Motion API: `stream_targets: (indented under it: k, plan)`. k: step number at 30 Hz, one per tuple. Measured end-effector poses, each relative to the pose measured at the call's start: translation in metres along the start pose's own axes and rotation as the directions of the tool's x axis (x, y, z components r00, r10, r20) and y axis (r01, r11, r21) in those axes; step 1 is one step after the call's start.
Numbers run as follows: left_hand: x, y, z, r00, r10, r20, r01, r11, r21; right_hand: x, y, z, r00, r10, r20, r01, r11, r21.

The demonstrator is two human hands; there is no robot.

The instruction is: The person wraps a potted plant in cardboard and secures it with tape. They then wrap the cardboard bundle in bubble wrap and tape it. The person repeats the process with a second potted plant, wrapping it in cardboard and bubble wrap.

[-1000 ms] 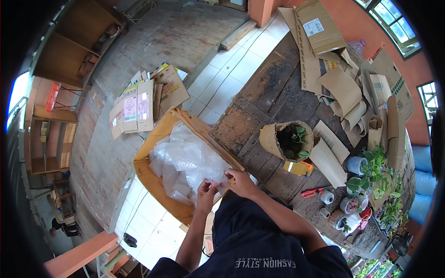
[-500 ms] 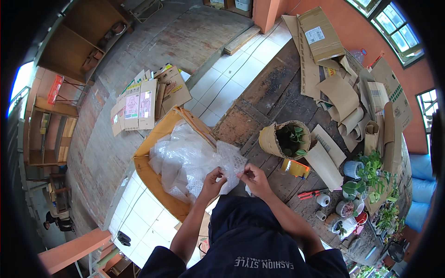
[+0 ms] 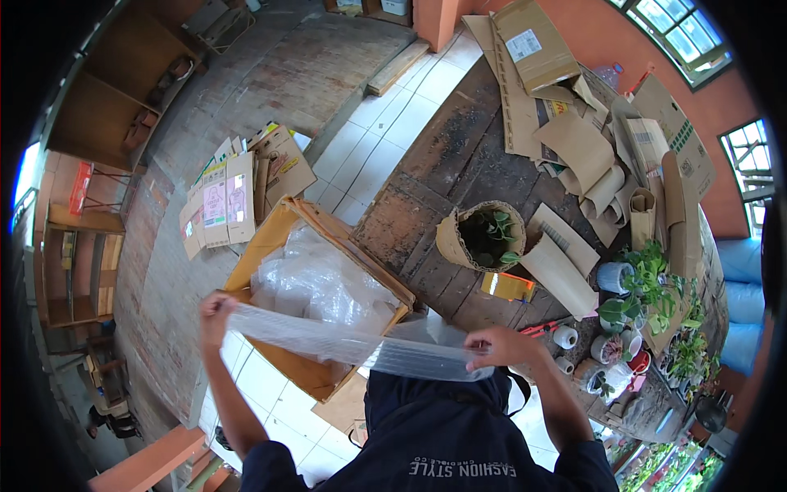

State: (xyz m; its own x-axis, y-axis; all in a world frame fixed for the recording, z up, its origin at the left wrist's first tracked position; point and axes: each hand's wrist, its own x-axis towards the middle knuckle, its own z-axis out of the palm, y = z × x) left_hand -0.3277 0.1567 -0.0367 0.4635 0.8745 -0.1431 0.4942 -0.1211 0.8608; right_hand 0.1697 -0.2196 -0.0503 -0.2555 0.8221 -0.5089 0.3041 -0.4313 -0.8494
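Note:
A long strip of clear bubble wrap [image 3: 328,338] stretches between my two hands, in front of my body. My left hand [image 3: 218,316] pinches its left end, out past the near left side of the cardboard box [image 3: 275,225]. The right end is gripped by my right hand [image 3: 492,348], close to the table's near edge. Below and beyond the strip, the open box holds a heap of crumpled bubble wrap [image 3: 324,275]. Another loose clear piece [image 3: 430,328] shows between the box and my right hand.
On the wooden table [image 3: 410,221] stand a cardboard-wrapped plant pot [image 3: 484,235], an orange tape dispenser [image 3: 507,286], a red cutter [image 3: 543,328] and several potted plants [image 3: 648,287]. Cardboard scraps [image 3: 574,148] pile at the far right. Flattened boxes [image 3: 234,197] lie left of the table.
My hands were close together at a bubble wrap piece over the box's right side. They have moved wide apart, left hand far left, pulling a strip out lengthwise between them.

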Motion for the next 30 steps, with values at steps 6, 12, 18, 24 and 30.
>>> stream_targets:
  k: [6,12,18,24,30]
  plan:
    - [0.015,-0.054,-0.124,0.954,0.104,-0.282,-0.067,0.988,0.139,-0.020,0.002,-0.001,0.984,-0.149,0.101,0.142,0.987,0.074]
    - [-0.027,-0.138,-0.227,0.930,0.098,-0.355,0.079,0.888,0.453,-0.010,0.008,0.005,0.953,-0.100,-0.287,-0.044,0.889,-0.456]
    - [0.025,-0.069,-0.002,0.894,0.234,-0.383,0.039,0.809,0.586,0.013,-0.027,0.019,0.628,-0.361,-0.689,0.098,0.916,-0.390]
    - [-0.007,0.170,0.276,0.675,0.329,0.660,-0.351,0.931,-0.104,0.037,-0.026,0.040,0.506,-0.496,-0.706,0.284,0.868,-0.406]
    - [-0.009,0.129,0.317,0.675,-0.043,0.736,0.266,0.945,-0.188,0.026,-0.002,0.041,0.439,-0.283,-0.853,0.107,0.959,-0.263]
